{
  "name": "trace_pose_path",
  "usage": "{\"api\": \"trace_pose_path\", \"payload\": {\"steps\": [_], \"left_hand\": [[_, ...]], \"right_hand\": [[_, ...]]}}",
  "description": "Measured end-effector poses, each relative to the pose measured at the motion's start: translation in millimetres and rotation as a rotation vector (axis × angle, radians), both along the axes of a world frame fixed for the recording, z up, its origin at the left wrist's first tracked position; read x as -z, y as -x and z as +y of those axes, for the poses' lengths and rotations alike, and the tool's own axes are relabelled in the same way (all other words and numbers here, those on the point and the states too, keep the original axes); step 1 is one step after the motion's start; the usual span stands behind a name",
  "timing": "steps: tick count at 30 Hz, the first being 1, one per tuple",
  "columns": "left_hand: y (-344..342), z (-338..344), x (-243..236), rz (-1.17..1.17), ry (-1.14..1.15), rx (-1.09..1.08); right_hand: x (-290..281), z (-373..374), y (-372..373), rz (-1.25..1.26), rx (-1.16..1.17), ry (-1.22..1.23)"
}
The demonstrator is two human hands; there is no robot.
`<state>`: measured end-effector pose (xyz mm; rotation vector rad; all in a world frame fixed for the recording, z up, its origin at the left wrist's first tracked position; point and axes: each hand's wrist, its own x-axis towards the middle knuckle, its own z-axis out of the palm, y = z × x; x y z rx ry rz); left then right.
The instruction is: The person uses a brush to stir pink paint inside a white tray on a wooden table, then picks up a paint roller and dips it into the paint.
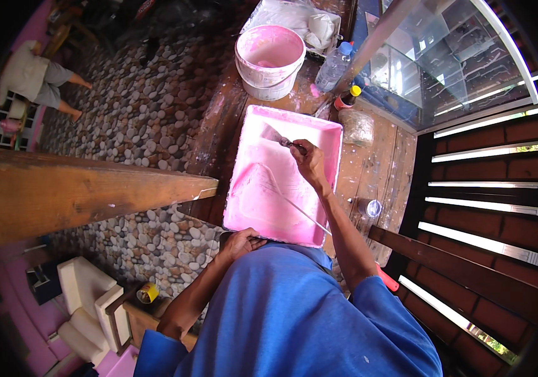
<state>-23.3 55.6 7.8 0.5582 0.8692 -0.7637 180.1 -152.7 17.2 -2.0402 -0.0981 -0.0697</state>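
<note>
Paint-spattered wooden worktop (pixel 352 182). Right hand (pixel 310 164) closed round handle of scraper-like tool (pixel 273 134), angled over far left of pink tray (pixel 259 213). Left hand (pixel 242 243) at tray's near edge, likely steadying; grip unclear. Bucket (pixel 270 80) just beyond, probably for reach.

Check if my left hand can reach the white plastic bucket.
Probably not: your left hand is at the near edge of the pink rectangular tray, which lies between it and the bucket.
</note>
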Motion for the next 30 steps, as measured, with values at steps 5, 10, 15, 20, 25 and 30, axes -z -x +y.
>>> {"api": "trace_pose_path", "payload": {"steps": [5,10,15,20,25,30], "left_hand": [[0.7,-0.5,2.1,0.001,-0.005,0.003],[-0.2,-2.2,-0.6,0.003,-0.017,-0.003],[0.8,-2.3,-1.8,0.002,-0.029,-0.016],[0.0,-3.0,-5.6,-0.012,-0.030,-0.003],[-0.2,-4.7,-6.8,-0.009,-0.038,-0.029],[0.1,-5.1,-6.9,-0.003,-0.042,-0.045]], "right_hand": [[1.6,1.3,-6.1,0.008,-0.062,-0.029],[-3.3,2.3,-12.9,-0.017,-0.107,0.009],[-21.6,3.1,-15.6,-0.079,-0.069,0.043],[-22.0,-9.2,-11.9,-0.138,-0.073,0.141],[-44.6,-30.3,15.7,0.035,0.004,0.092],[-17.8,-48.8,47.5,0.041,0.196,0.185]]}}
